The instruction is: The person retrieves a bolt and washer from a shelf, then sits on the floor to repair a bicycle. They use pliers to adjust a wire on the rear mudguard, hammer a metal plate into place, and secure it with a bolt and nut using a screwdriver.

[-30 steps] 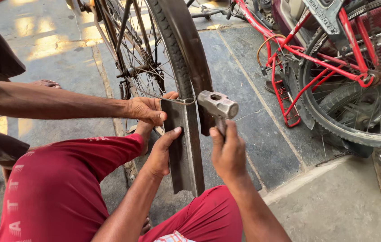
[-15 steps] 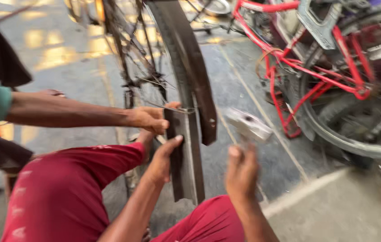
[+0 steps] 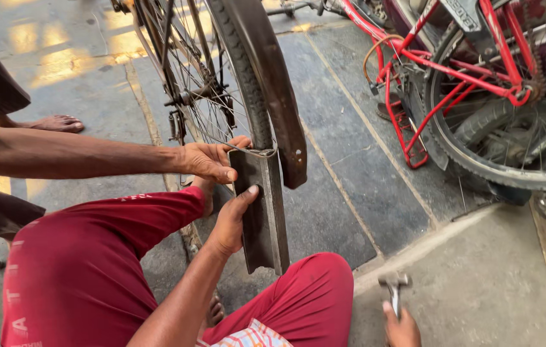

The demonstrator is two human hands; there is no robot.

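We brace the bar (image 3: 261, 209) with our left hand (image 3: 229, 222), fingers pressed on its face. The bar stands nearly upright, top under the mudguard (image 3: 273, 90). Below and right of the bar, our right hand (image 3: 403, 329) grips a hammer (image 3: 394, 289). A helper's hand (image 3: 210, 160) pinches the bar's top.

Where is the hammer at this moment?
In the head view the hammer is at the bottom right, upright in the right hand over the concrete floor, beside the red-trousered knee.
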